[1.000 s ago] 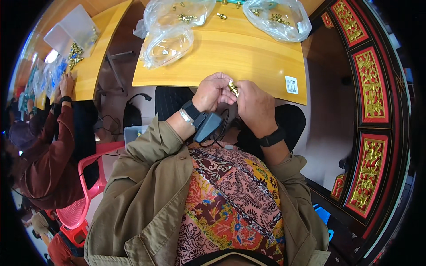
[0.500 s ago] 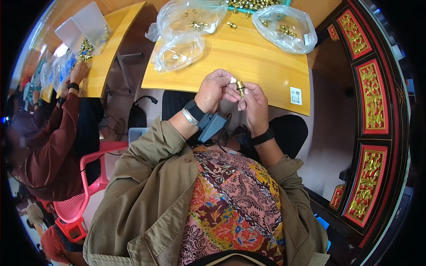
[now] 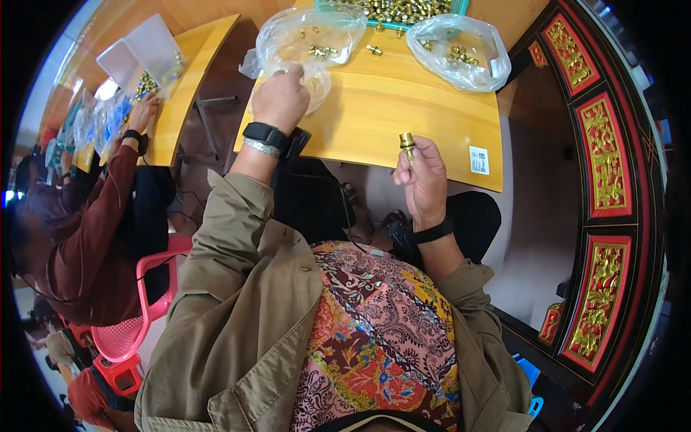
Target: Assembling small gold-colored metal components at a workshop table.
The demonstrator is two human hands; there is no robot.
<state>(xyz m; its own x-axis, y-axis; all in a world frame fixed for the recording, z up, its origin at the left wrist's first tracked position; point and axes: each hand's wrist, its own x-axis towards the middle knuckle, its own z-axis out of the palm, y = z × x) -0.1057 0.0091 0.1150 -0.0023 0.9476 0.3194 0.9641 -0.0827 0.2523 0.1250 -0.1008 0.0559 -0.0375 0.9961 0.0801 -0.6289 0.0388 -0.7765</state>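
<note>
– At the far left, who is that by the pink chair (image 3: 119,338)?

– Someone with a maroon sleeve (image 3: 104,209), whose hand (image 3: 144,111) is just beside a pile of brass pieces (image 3: 146,85) on a second desk (image 3: 205,43)

– And the wearer's left hand (image 3: 282,97)?

– Stretched over the near desk (image 3: 403,90), in front of a small clear bag (image 3: 318,88) that it partly covers. The fingers curl forward and their tips are hidden, so I can't tell whether they pinch anything. A dark strap (image 3: 266,135) circles that wrist

– What lies beyond it?

– A larger clear bag (image 3: 276,36) with a few small fittings (image 3: 322,50) inside. Moving right, one loose fitting (image 3: 373,50) lies on the bare wood, and at the far edge sits a green tray (image 3: 462,9) heaped with many more

– So where is the brass fitting (image 3: 407,144)?

– Up in the right hand (image 3: 423,183), over the desk's near edge in this view, well apart from the left. It stands nearly upright, broad end on top, and the thumb and fingers pinch its narrower lower part

– Anything further right?

– Farther back, another clear bag (image 3: 491,68) with fittings; at the desk's near right corner, a white label (image 3: 479,160); last, carved red and gold panels (image 3: 603,158) in a dark frame
</note>
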